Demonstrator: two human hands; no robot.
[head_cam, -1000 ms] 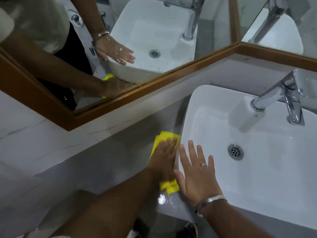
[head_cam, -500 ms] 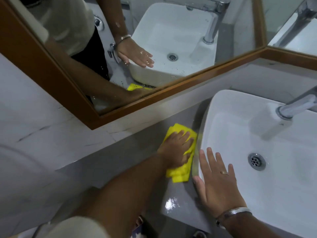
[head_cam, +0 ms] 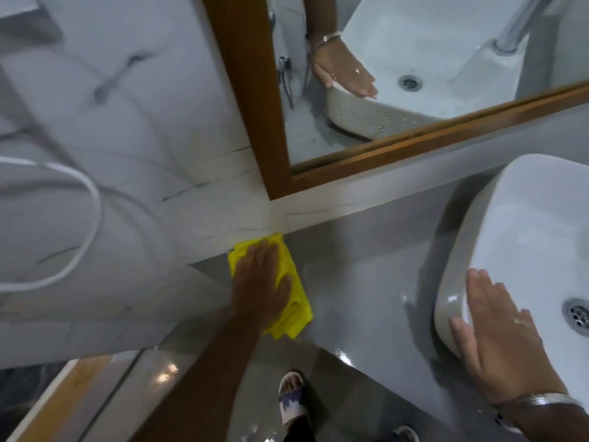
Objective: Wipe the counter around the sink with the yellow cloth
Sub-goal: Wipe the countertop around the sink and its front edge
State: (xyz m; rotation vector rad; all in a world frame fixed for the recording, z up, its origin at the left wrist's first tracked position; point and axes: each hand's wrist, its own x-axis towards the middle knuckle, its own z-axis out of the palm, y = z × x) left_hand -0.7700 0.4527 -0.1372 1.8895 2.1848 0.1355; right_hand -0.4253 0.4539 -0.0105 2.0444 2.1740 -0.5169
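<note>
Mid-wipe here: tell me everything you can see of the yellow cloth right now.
The yellow cloth is bright, soft-looking fabric, folded or bunched into a rough oblong with wrinkles at its near end. It lies flat on the grey counter, well left of the sink, its far end up against the marble wall in the corner. The left hand presses palm-down on it, fingers spread, covering most of its left half; its right edge and near corner show. The right hand is apart from it, on the sink.
</note>
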